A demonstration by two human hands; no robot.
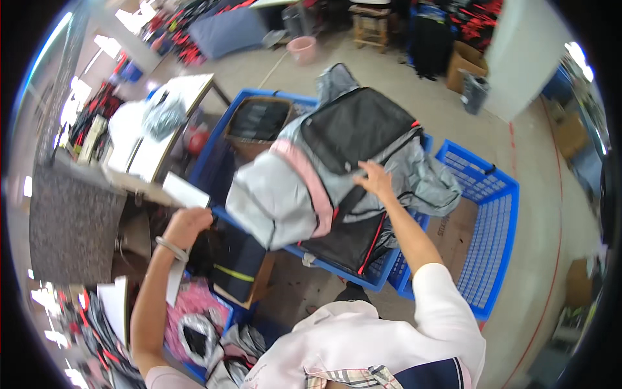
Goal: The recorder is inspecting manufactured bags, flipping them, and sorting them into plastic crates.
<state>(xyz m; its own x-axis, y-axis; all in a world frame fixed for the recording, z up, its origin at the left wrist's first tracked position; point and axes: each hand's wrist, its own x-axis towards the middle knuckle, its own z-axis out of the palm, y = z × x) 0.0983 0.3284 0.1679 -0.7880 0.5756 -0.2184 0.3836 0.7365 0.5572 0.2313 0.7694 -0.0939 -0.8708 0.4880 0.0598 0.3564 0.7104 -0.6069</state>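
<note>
My right hand (376, 180), fingers spread, is at the edge of a black panel (359, 129) on a grey bag piece. This piece, with its pink band (304, 181) and pale grey end (269, 198), lies across a blue plastic crate (376, 282). Crumpled grey fabric (424, 181) hangs at its right side. Another black panel with red edging (353, 243) shows beneath. My left hand (189, 223) is closed beside a white board (186, 190) at the table's corner; what its fingers hold, if anything, is hidden.
An empty-looking blue crate (508, 227) with brown board at its bottom stands right. A cardboard box (256, 139) with dark pieces sits in the left crate. A worktable (162, 152) is at left, pink fabric (191, 308) below it. A pink bucket (301, 49) and a pillar (521, 58) stand farther off.
</note>
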